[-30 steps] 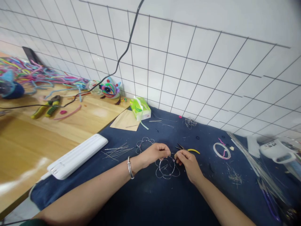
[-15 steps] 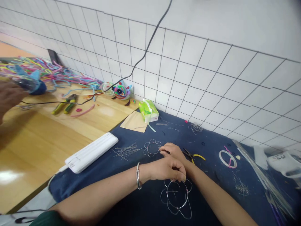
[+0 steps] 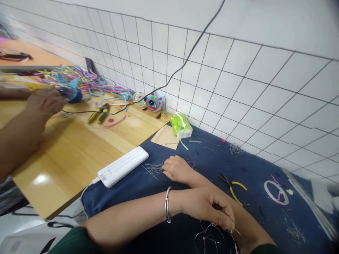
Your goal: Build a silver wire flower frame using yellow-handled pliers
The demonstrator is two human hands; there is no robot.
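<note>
My left hand, with a silver bangle at the wrist, pinches a wire flower ring. The ring has thin looped petals and small pinkish beads, hangs below the fingers and runs out of the bottom of the view. My right hand reaches across beyond my left, its fingers curled together over the right end of some loose straight wires. Its fingertips are partly hidden, so I cannot tell if a wire is between them. A second wire ring lies mostly hidden behind my right hand.
Yellow-handled pliers lie right of my arms. A white power bank, a green tissue pack and a ring-shaped spool are around. At left, a co-worker's hands hold a bottle near colourful pipe cleaners.
My right hand has moved left, from the second wire ring to the loose wires. My left hand has lowered with its ring. The view has swung left, showing more of the co-worker.
</note>
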